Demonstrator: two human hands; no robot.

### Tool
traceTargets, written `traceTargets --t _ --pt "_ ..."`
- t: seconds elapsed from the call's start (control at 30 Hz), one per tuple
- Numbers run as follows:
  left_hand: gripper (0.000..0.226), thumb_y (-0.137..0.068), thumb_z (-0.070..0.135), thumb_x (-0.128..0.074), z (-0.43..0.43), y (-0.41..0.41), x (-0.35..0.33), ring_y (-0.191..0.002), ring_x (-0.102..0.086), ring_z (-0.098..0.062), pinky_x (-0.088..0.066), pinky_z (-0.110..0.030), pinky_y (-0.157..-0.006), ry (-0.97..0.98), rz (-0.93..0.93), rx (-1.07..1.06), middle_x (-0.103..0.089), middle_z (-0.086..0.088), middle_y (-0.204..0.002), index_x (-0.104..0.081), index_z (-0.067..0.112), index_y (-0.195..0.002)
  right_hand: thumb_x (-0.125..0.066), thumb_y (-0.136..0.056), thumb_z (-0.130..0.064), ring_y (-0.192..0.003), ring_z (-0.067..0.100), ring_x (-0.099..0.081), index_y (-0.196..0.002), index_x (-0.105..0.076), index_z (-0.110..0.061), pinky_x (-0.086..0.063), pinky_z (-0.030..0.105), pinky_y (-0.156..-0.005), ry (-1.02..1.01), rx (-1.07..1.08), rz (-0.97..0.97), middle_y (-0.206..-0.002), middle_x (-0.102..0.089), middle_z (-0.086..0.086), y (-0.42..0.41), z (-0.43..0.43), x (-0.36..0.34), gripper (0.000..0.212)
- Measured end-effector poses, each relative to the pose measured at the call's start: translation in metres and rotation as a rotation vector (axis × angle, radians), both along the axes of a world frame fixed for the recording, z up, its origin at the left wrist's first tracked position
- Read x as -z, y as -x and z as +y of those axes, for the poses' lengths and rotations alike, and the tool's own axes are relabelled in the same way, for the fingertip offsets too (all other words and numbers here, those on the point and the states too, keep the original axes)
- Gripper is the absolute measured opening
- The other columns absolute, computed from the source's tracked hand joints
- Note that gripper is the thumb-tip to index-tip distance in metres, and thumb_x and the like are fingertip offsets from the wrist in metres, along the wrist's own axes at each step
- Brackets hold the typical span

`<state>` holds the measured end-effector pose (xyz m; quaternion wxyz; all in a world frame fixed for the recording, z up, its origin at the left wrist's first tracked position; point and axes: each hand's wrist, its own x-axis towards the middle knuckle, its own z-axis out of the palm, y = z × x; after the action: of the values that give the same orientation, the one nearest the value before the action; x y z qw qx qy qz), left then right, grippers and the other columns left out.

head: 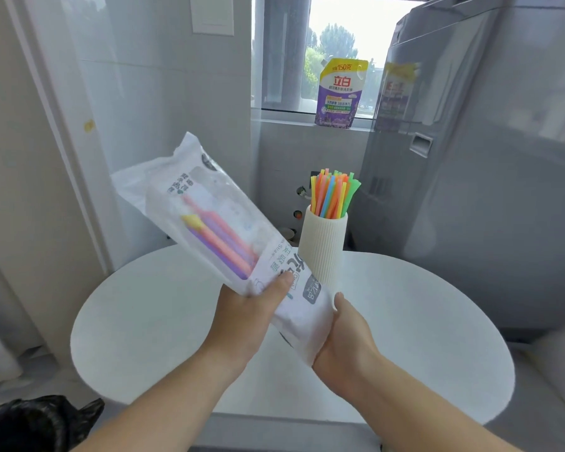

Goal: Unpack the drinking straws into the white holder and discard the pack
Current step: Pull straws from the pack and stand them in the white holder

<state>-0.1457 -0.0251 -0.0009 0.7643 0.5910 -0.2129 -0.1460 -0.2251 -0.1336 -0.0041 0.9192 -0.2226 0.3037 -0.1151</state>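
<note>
A long clear-and-white plastic straw pack (209, 220) is held tilted above the round white table (421, 321), its open end up to the left. A few pink, purple and yellow straws (216, 239) still lie inside it. My left hand (252, 314) grips the pack near its middle, thumb on top. My right hand (343, 344) holds the pack's lower end from the side. The ribbed white holder (322, 249) stands on the table just behind the pack, filled with several bright straws (331, 195) standing upright.
A black bin bag (36, 422) sits at the lower left, beside the table. A grey washing machine (486, 174) stands at the right. A purple detergent pouch (338, 93) rests on the window sill behind.
</note>
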Motion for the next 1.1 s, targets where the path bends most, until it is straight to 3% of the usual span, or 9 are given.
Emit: traceTargets --t 0.1,0.27,0.4,0.5,0.6,0.7,0.93,1.0,1.1 --pt "0.028 -0.091 0.009 -0.074 0.003 0.001 0.001 -0.103 -0.075 -0.011 -0.059 -0.023 -0.081 -0.031 -0.076 0.002 -0.080 0.007 -0.108 -0.074 0.021 -0.117 -0.023 -0.108 -0.042 -0.103 0.032 -0.073 -0.124 -0.066 -0.006 -0.049 0.043 -0.102 0.111 -0.010 0.094 -0.113 -0.075 0.017 0.001 0.001 0.006 0.058" --pt "0.030 -0.090 0.010 -0.075 0.005 0.000 0.003 -0.103 -0.075 -0.010 -0.058 -0.019 -0.079 -0.040 -0.108 -0.017 -0.080 0.007 -0.110 -0.074 0.019 -0.119 -0.031 -0.107 -0.035 -0.089 0.030 -0.076 -0.114 -0.069 -0.011 -0.055 0.044 -0.083 0.183 -0.059 0.066 -0.104 -0.078 0.012 0.003 0.008 0.011 0.045" --pt "0.027 -0.091 0.010 -0.074 0.008 -0.006 0.002 -0.101 -0.074 -0.007 -0.056 -0.016 -0.077 -0.018 -0.107 -0.066 -0.080 0.010 -0.105 -0.074 0.022 -0.115 -0.039 -0.105 -0.034 -0.067 0.026 -0.063 -0.104 -0.068 -0.008 -0.056 0.040 -0.069 0.425 -0.162 0.169 -0.074 -0.074 0.008 0.004 0.005 0.015 0.039" --pt "0.026 -0.092 0.007 -0.072 0.009 -0.005 0.000 -0.099 -0.074 -0.004 -0.055 -0.014 -0.076 -0.005 -0.134 -0.070 -0.080 0.014 -0.103 -0.074 0.025 -0.110 -0.041 -0.104 -0.036 -0.051 0.020 -0.046 -0.091 -0.064 -0.008 -0.042 0.031 -0.054 0.518 -0.228 0.243 -0.053 -0.055 0.002 0.005 0.001 0.013 0.038" --pt "0.024 -0.092 0.009 -0.072 0.008 -0.006 -0.001 -0.096 -0.074 -0.001 -0.056 -0.015 -0.075 0.014 -0.096 -0.110 -0.080 0.017 -0.101 -0.073 0.028 -0.107 -0.050 -0.101 -0.033 -0.051 0.018 -0.041 -0.081 -0.063 -0.010 -0.035 0.027 -0.050 0.543 -0.223 0.256 -0.055 -0.049 0.000 0.005 -0.004 0.011 0.033" --pt "0.021 -0.093 0.017 -0.072 0.007 -0.014 0.002 -0.101 -0.075 -0.011 -0.059 -0.036 -0.087 0.032 0.050 -0.166 -0.080 0.009 -0.106 -0.074 0.027 -0.111 -0.058 -0.099 -0.027 -0.052 0.017 -0.044 -0.068 -0.063 -0.011 -0.040 0.026 -0.050 0.603 -0.211 0.186 -0.057 -0.048 0.002 0.005 -0.015 0.009 0.035" --pt "0.026 -0.096 0.021 -0.069 0.008 -0.025 0.004 -0.086 -0.077 -0.017 -0.060 -0.031 -0.061 0.164 0.466 -0.099 -0.081 -0.002 -0.103 -0.070 0.022 -0.121 -0.063 -0.097 -0.013 -0.059 0.015 -0.056 -0.090 -0.070 -0.002 -0.050 0.027 -0.058 0.715 -0.101 0.050 -0.078 -0.073 0.011 0.008 -0.037 -0.003 0.014" --pt "0.027 -0.097 0.021 -0.067 0.007 -0.025 0.005 -0.082 -0.078 -0.017 -0.061 -0.030 -0.058 0.212 0.552 -0.071 -0.081 -0.002 -0.101 -0.069 0.021 -0.124 -0.064 -0.096 -0.013 -0.060 0.015 -0.057 -0.097 -0.071 -0.003 -0.052 0.027 -0.059 0.732 -0.056 0.039 -0.091 -0.073 0.018 0.009 -0.041 -0.006 0.013" --pt "0.029 -0.097 0.020 -0.067 0.005 -0.025 0.006 -0.079 -0.078 -0.016 -0.062 -0.029 -0.057 0.261 0.625 -0.058 -0.081 -0.003 -0.102 -0.068 0.017 -0.126 -0.067 -0.094 -0.016 -0.059 0.013 -0.056 -0.106 -0.071 -0.001 -0.052 0.027 -0.061 0.723 0.013 0.028 -0.088 -0.066 0.015 0.009 -0.045 -0.010 0.020"
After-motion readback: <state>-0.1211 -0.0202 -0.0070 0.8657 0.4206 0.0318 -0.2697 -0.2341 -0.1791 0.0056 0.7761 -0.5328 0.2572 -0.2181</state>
